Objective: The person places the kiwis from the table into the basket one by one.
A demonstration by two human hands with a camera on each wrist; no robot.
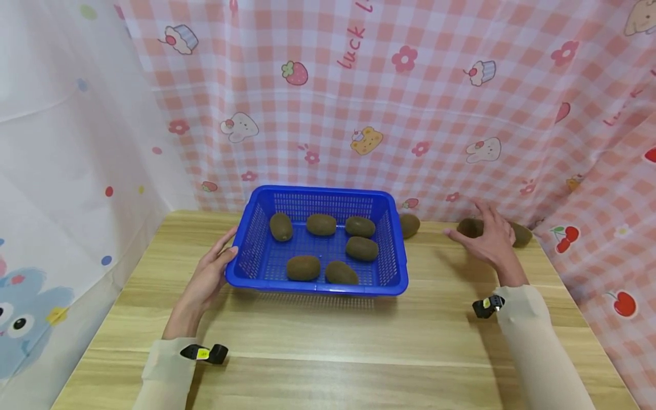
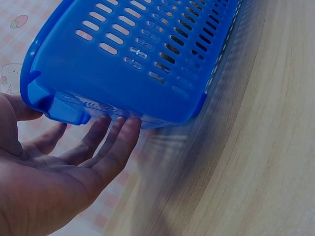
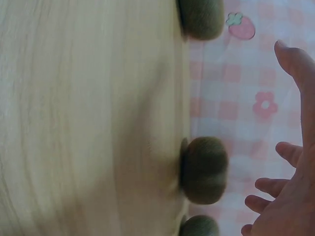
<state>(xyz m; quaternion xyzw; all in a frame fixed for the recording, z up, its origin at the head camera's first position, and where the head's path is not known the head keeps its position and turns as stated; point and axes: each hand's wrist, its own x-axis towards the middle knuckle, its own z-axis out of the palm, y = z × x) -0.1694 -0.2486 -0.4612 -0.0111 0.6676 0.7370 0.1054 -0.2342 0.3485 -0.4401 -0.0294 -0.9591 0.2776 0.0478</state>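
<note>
A blue plastic basket (image 1: 318, 288) stands on the table, with several brown kiwifruits (image 1: 303, 267) lying apart on its bottom. My left hand (image 1: 207, 276) holds the basket's left end, thumb at the rim. In the left wrist view, the fingertips (image 2: 129, 129) touch the end wall below the rim. At the table's back right, my right hand (image 1: 489, 239) hovers with fingers spread and nothing in them. Close by it are a kiwifruit (image 1: 468, 227), partly hidden by the hand, and another kiwifruit (image 1: 522, 234) to its right.
One more kiwifruit (image 1: 409, 225) sits just right of the basket, near the back edge. The wooden table (image 1: 328, 353) ends at a pink checked cloth (image 1: 328, 114) behind it. A white printed cloth (image 1: 77, 142) hangs on the left.
</note>
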